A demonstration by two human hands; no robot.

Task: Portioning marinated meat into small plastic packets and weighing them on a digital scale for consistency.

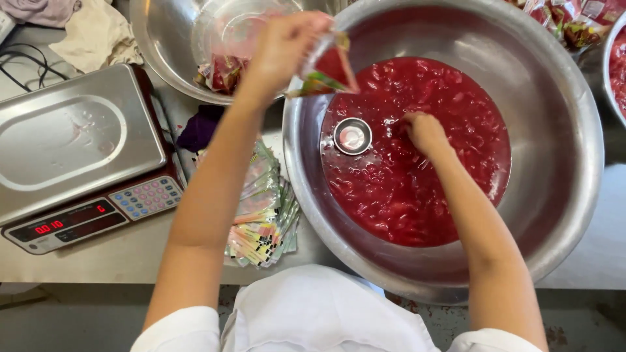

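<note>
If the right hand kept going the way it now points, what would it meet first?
The right hand points toward the left across the red chunky liquid in the large steel bowl. Going straight on, it would likely first meet the small round metal cup floating there, though depth is hard to judge.

Bright, even; hands maybe sl. blurred

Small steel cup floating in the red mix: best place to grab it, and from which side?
Pinch the rim of the small steel cup from straight above. It sits upright and open-topped in the red mix, so only the rim is exposed. Approach from its left; the right hand is close on the other side.
</note>
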